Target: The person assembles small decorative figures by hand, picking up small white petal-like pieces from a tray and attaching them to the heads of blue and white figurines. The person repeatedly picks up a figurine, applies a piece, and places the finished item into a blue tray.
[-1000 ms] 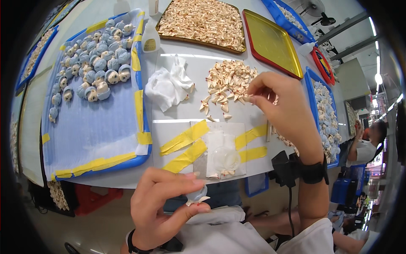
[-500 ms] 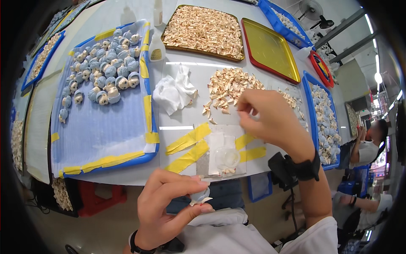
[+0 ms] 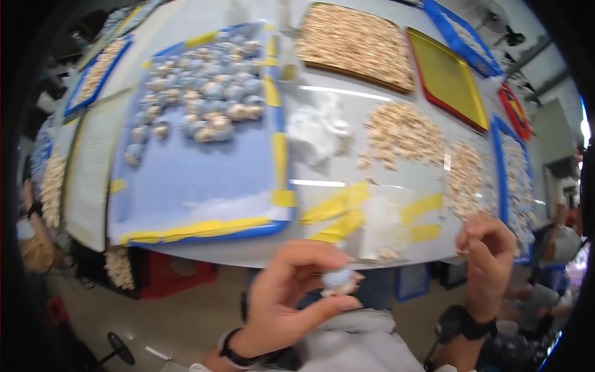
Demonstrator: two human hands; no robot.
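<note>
through my head view i judge the step in hand to be a handling one: the left hand [image 3: 282, 301] has a blue-and-cream doll head [image 3: 336, 279] pinched between thumb and fingers, closed just to its width. it sits off the near edge of the white table [image 3: 254, 250], below the taped white pad [image 3: 385, 226]. the right hand [image 3: 488, 251] is apart, to the right, near a spread of cream pieces [image 3: 466, 180]; its fingers are curled with tips close together, and i cannot tell whether they grip anything. in my judgement, the next move calls for a steady left pinch and a careful right-hand approach. the doll head looks small and rounded, pale blue above, cream below, its details blurred.
</note>
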